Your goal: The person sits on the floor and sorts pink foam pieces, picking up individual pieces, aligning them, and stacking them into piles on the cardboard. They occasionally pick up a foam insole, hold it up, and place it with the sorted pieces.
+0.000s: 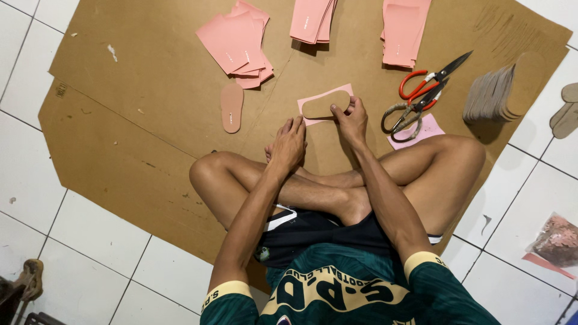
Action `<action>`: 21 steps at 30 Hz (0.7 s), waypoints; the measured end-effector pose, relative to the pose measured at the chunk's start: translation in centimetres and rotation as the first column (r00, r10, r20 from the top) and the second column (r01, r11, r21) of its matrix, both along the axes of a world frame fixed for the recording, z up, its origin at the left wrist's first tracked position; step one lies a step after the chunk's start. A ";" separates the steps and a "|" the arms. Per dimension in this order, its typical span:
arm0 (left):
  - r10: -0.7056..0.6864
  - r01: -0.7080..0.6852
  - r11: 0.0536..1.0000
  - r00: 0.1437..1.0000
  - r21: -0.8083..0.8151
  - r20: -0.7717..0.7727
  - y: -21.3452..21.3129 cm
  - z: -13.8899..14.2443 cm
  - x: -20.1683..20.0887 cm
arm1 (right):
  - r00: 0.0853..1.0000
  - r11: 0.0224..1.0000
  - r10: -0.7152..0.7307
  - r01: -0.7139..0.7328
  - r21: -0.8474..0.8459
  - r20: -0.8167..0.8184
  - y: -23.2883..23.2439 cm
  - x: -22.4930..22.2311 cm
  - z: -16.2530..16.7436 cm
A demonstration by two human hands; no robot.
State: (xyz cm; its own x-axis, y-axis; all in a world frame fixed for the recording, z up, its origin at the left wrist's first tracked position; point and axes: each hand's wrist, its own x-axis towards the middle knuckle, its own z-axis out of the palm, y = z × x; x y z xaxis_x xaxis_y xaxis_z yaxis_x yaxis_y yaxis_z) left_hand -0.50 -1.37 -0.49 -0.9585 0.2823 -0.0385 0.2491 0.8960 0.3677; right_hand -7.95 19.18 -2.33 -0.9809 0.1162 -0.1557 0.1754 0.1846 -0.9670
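Head view: a person sits cross-legged on a cardboard sheet (pixel 138 90). The right hand (pixel 351 120) presses a tan template (pixel 325 105) flat onto a pink sheet (pixel 348 90) near the cardboard's middle; the left hand (pixel 289 143) rests loosely on a foot, holding nothing. One cut insole (pixel 232 107) lies finished toward the left; three pink stacks (pixel 241 42) along the far edge remain uncut, scissors (pixel 430 81) idle at right.
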 end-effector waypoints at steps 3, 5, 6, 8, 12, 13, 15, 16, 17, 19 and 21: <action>0.002 -0.002 1.000 1.000 0.009 -0.006 -0.1 0.0 -0.1 | 1.000 1.000 0.001 0.000 -0.021 0.004 0.0 0.0 -0.2; -0.001 0.001 1.000 1.000 0.021 -0.018 -0.1 0.0 -0.1 | 1.000 0.999 0.000 0.000 -0.032 0.005 0.0 0.0 -0.3; -0.002 0.003 1.000 1.000 0.030 -0.027 -0.1 -0.1 0.0 | 1.000 0.999 0.001 -0.001 -0.034 0.004 0.0 -0.1 -0.4; -0.001 0.003 0.999 0.999 0.037 -0.042 -0.1 -0.2 -0.1 | 1.000 1.000 0.003 -0.002 -0.028 0.010 0.1 -0.1 -0.5; 0.001 0.001 1.000 0.999 0.027 -0.048 -0.1 -0.4 -0.1 | 1.000 1.000 0.005 -0.005 0.003 0.020 0.1 -0.2 -0.4; 0.000 0.001 1.000 0.999 0.022 -0.047 -0.1 -0.5 -0.2 | 1.000 1.000 0.006 -0.006 0.009 0.017 0.1 -0.2 -0.4; 0.000 0.001 1.000 0.999 0.014 -0.043 0.0 -0.4 -0.2 | 1.000 1.000 0.003 -0.003 0.025 0.020 0.0 -0.2 -0.3; -0.001 0.001 1.000 0.999 0.009 -0.041 0.0 -0.4 -0.2 | 1.000 0.999 0.000 -0.001 0.033 0.022 0.0 -0.2 -0.2; -0.001 0.001 1.000 0.999 0.007 -0.044 0.0 -0.3 -0.2 | 1.000 1.000 -0.001 0.000 0.031 0.023 0.0 -0.2 -0.2; -0.001 0.001 1.000 0.999 0.004 -0.047 0.0 -0.2 -0.2 | 1.000 1.000 -0.004 0.003 0.027 0.028 0.0 -0.2 -0.1; 0.000 0.000 1.000 0.999 0.001 -0.039 0.0 -0.1 -0.1 | 1.000 1.000 0.001 -0.001 0.019 0.015 0.0 -0.2 0.0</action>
